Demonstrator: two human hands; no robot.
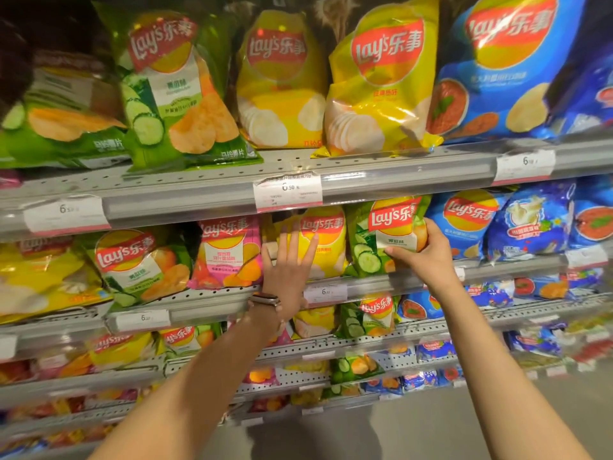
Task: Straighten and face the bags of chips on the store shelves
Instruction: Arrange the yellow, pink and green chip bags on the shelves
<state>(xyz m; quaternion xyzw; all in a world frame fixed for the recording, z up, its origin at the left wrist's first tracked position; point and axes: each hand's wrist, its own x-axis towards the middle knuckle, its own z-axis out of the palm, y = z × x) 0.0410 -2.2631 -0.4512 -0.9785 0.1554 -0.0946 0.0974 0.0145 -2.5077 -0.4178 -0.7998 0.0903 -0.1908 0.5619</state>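
On the second shelf (205,307) my right hand (428,252) grips a green cucumber chip bag (381,240) by its right side; the bag stands upright and tilts slightly left. My left hand (287,263), fingers spread, lies flat against the front of a yellow chip bag (326,242) just left of the green one. A watch sits on my left wrist. A pink bag (225,252) stands to the left of the yellow bag, and a blue bag (464,220) to the right of the green one.
The top shelf (381,180) carries large green, yellow and blue bags, with price tags (288,190) along its rail. More green and yellow bags lean at the left of the second shelf. Lower shelves hold smaller bags. Grey floor lies at the bottom right.
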